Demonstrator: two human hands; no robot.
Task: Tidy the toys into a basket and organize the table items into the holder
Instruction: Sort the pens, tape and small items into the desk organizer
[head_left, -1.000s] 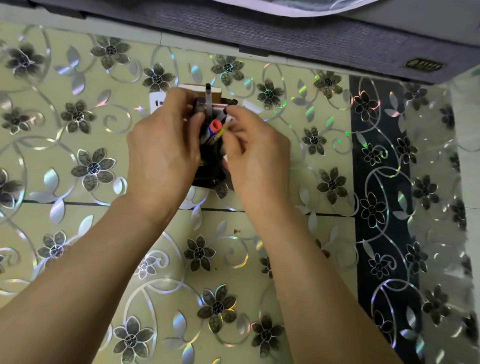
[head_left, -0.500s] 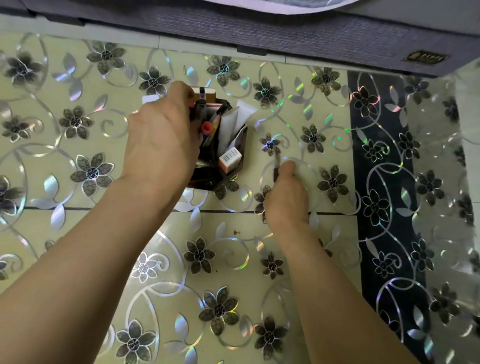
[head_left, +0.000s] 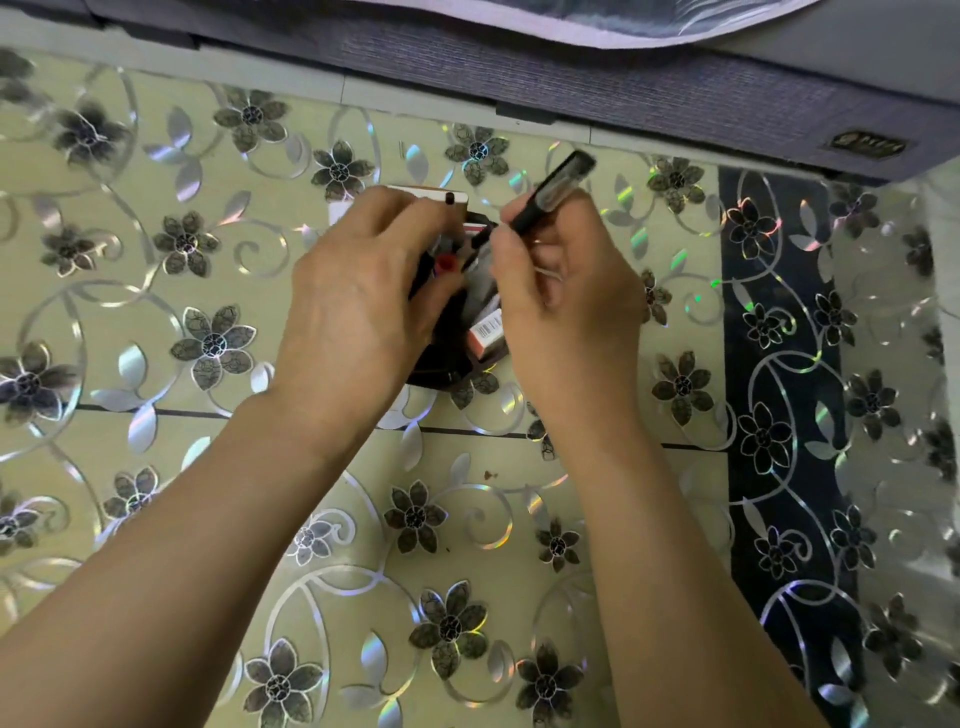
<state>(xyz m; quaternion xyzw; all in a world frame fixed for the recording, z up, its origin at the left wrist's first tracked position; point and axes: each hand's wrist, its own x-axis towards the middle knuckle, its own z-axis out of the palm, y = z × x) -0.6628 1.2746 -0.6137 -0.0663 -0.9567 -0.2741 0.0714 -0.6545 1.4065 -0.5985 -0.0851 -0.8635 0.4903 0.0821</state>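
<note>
Head view: a glossy counter (head_left: 208, 467) is seen, covered in a cream film printed with dark flowers and shiny silver swirls, with a dark band down its right side. A dark, rounded holder (head_left: 441, 366) is stood near the middle. It is clasped by the left hand (head_left: 358, 306), the grip curled round its left wall. A slim black pen (head_left: 540, 205) is pinched in the right hand (head_left: 566, 312), the grip closed on the lower half of the barrel. The pen is held aslant just over the holder. Its long axis runs from lower left to upper right, with the glossy, partly clear upper end aimed toward the far right and the lower end dipped toward the holder's mouth. Inside the holder, a round red cap (head_left: 445, 264) and a small cardboard box (head_left: 485, 332) with a barcode are packed, both a little blurred.
</note>
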